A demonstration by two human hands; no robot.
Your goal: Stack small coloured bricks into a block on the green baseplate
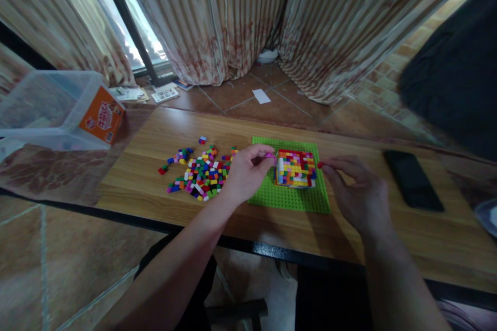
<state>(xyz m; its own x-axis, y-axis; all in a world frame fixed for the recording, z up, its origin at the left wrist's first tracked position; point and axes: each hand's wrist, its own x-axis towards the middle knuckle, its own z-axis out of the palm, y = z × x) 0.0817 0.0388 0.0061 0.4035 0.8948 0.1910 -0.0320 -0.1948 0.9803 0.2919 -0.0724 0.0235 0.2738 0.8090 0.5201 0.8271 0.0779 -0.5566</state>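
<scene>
A green baseplate (pixel 289 197) lies on the wooden table and carries a square block of many-coloured small bricks (pixel 295 168). My left hand (pixel 247 171) sits at the block's left edge, pinching a pink brick (pixel 271 156) between thumb and fingers. At the block's right edge, my right hand (pixel 359 191) pinches a small red brick (pixel 320 165) at its fingertips. A pile of loose coloured bricks (pixel 202 173) is spread on the table just left of my left hand.
A black phone (pixel 412 179) lies on the table to the right. A clear plastic bin (pixel 50 108) with an orange label stands at the far left. Curtains, a window and papers on the tiled floor lie beyond the table's wooden top (pixel 155 139).
</scene>
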